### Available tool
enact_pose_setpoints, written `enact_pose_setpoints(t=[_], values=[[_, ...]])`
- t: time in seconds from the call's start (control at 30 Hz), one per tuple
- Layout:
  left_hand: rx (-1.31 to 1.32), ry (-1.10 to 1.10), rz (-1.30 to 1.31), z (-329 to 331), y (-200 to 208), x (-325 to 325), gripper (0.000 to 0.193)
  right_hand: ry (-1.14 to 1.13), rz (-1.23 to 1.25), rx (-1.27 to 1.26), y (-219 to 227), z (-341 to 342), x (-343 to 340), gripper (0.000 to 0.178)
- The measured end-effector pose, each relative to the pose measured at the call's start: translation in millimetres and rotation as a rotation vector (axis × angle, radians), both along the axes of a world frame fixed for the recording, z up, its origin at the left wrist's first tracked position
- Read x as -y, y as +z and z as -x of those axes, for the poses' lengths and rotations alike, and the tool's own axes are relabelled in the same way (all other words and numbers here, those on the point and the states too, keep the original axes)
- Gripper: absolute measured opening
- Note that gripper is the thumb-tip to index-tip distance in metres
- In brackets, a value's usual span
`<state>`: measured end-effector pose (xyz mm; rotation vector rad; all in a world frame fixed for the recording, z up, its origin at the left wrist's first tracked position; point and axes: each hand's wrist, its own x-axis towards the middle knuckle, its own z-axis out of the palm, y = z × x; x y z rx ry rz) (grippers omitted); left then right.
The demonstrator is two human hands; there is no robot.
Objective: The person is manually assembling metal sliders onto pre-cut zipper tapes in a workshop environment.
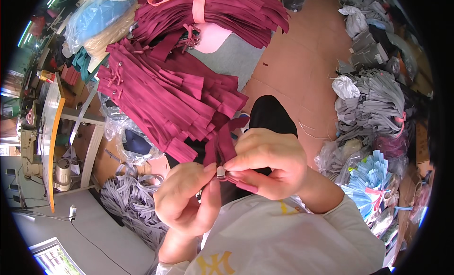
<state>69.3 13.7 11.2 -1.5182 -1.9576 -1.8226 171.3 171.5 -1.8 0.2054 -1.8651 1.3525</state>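
Observation:
Close to my body, both hands work on one maroon zipper [217,148], whose tape loops up between them. A small silvery zipper slider [221,172] sits right between my fingertips. My left hand [187,197] is closed, thumb and forefinger pinched at the slider's left side. From the other side my right hand [272,161] pinches the tape just beside the slider, with a short maroon end showing under its fingers. Just beyond my hands lies a fanned pile of maroon zippers [161,90]; metal sliders show at its far left end.
A larger tied bundle of maroon zippers [227,14] rests behind the pile. Grey zipper bundles [373,100] and a light blue bundle [369,180] lie along the right. Grey-lilac strips [132,204] heap at lower left, near a table with an orange edge [56,142].

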Motion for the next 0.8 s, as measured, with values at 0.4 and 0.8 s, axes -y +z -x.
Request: enact_pose_setpoints(t=[0.4, 0.8], values=[[-0.037, -0.04, 0.008, 0.6, -4.6, 3.9, 0.025, -0.006, -0.03, 0.073, 3.9, -9.2, -1.9, 0.027], [-0.145, -0.028, -0.01, 0.3, -4.1, 2.7, 0.023, -0.139, -0.249, -0.103, 3.0, -4.3, 2.8, 0.033]])
